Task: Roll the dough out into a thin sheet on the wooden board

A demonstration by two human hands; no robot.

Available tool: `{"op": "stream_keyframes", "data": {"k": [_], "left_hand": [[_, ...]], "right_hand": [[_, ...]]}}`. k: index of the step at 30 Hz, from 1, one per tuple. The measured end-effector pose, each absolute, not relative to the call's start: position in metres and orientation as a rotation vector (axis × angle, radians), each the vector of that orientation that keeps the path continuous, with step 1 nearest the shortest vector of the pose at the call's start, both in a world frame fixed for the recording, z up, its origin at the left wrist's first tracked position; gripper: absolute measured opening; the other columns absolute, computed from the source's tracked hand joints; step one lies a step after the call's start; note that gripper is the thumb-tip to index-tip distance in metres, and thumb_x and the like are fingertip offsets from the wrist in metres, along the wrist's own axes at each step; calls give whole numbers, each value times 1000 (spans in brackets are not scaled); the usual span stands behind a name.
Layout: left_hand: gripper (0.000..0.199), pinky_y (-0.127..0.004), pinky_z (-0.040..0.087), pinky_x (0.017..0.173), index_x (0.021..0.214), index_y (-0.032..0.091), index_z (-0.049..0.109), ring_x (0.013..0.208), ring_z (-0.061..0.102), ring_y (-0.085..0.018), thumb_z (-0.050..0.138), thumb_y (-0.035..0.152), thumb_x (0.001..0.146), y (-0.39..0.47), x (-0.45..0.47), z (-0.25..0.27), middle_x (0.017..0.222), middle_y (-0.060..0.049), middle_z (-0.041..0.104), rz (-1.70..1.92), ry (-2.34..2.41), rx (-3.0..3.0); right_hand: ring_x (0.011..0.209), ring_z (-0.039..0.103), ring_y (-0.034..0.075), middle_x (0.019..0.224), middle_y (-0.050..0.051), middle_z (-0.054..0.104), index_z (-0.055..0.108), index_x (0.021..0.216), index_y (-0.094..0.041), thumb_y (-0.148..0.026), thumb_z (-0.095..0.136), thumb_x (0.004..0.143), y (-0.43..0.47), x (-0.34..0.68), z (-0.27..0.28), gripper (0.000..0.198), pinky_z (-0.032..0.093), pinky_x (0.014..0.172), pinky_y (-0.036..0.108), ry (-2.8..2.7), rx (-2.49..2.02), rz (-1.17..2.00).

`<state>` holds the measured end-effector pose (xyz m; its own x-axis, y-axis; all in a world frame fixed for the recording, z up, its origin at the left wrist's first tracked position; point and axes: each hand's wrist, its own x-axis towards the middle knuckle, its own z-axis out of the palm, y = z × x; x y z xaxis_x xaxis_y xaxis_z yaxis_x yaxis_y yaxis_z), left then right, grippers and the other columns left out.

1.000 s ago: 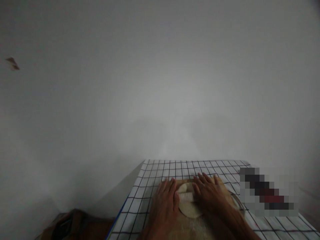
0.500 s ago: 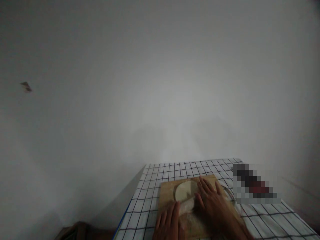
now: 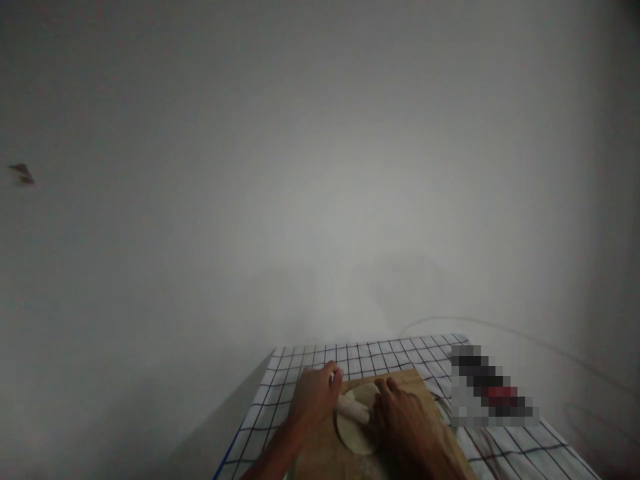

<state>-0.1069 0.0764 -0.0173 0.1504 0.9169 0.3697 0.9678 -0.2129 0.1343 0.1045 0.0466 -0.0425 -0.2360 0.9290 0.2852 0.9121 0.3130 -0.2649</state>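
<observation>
A pale round sheet of dough [image 3: 357, 440] lies flat on a wooden board [image 3: 320, 453]. Across it, slanting with its left end farther from me, is a short, whitish rolling pin [image 3: 354, 409]. My left hand [image 3: 316, 395] is closed around the pin's left end, fingers curled at the board's far left. Over the right end, my right hand [image 3: 403, 415] is bent with curled fingers by the dough's right edge; its palm hides that end of the pin. Both forearms reach in from the bottom of the view.
Under the board is a white cloth with a dark grid [image 3: 270, 400], covering the table. A blurred-out dark and red item [image 3: 493, 387] lies at the right. Behind stands a plain wall [image 3: 320, 200]. A thin curved strip [image 3: 440, 403] shows beside the board's right edge.
Both hands were stretched out flat over the pin near me; now their fingers are curled. My left hand has moved forward, and the pin lies farther up the dough, slanted. The view has shifted slightly.
</observation>
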Motion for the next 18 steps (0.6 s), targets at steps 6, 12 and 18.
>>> {"op": "stream_keyframes", "data": {"k": [6,12,18], "left_hand": [[30,-29,48,90,114,28,65,103,66,-17,39,25,98,118,-111,-20,109,0,73,-470,-1583,-2550],[37,-40,39,113,130,30,60,131,51,-21,46,24,96,133,-117,-33,136,-1,63,-477,-1402,-2620],[42,-47,38,116,135,29,57,134,49,-22,43,18,96,120,-130,-51,140,-1,60,-535,-1396,-2548]], "right_hand": [[136,44,35,146,18,51,57,137,-17,-18,41,94,78,98,-65,45,39,104,53,-2233,-1704,-50],[140,38,37,147,12,52,63,131,-25,-23,36,99,93,97,-86,41,33,108,62,-2377,-1660,-76],[141,34,43,150,9,48,63,131,-29,-27,40,100,91,95,-70,38,27,106,73,-2437,-1583,-105]]}}
